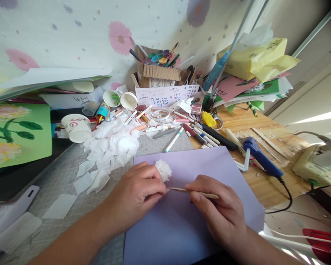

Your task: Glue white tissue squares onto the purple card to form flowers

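Wooden desk, bare at 3 o'clock. Grey cutting mat covers left half. Lilac paper sheet at 6 o'clock, lapping mat and wood. White tissue squares heaped at 10 o'clock on mat. Pens and markers scattered at 12. Paper cup at 10. Blue glue gun at 2, power strip at 3.

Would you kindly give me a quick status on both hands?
Left hand pinching tissue flower on purple paper. Right hand holding stick. Tissue scraps beside, nothing blocking.
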A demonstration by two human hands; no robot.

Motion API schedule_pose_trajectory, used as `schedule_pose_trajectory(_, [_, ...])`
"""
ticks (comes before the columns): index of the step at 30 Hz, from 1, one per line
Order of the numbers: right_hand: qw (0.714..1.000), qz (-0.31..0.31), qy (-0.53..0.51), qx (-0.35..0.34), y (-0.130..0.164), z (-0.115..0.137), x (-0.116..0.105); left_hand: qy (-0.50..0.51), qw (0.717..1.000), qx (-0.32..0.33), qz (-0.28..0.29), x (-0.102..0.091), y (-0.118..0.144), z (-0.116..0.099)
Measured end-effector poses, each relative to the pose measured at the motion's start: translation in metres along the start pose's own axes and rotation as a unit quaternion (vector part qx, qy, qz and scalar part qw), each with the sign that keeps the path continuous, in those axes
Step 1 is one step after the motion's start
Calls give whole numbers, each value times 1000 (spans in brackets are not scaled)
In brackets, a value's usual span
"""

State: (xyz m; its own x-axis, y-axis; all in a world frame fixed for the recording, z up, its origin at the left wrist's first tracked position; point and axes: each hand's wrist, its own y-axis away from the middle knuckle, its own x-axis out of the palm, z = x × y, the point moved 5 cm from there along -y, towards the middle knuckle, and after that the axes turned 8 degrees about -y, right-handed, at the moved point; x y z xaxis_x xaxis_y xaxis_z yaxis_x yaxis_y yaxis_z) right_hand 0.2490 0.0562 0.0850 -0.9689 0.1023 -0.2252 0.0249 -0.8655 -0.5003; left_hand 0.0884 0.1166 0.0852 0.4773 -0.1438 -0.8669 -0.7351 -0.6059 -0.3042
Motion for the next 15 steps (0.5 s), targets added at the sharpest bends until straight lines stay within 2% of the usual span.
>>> schedule_pose_trajectory(3, [999,14,2,-36,1,7,0,37,999,-9,1,2,-3,2])
schedule_pose_trajectory(8, [989,102,65,-89,-1,14,15,51,998,-32,14,1,-8,7])
schedule_pose_trajectory(15, [976,134,141,-100,3,10,25,72,995,-71,17,4,-11,15])
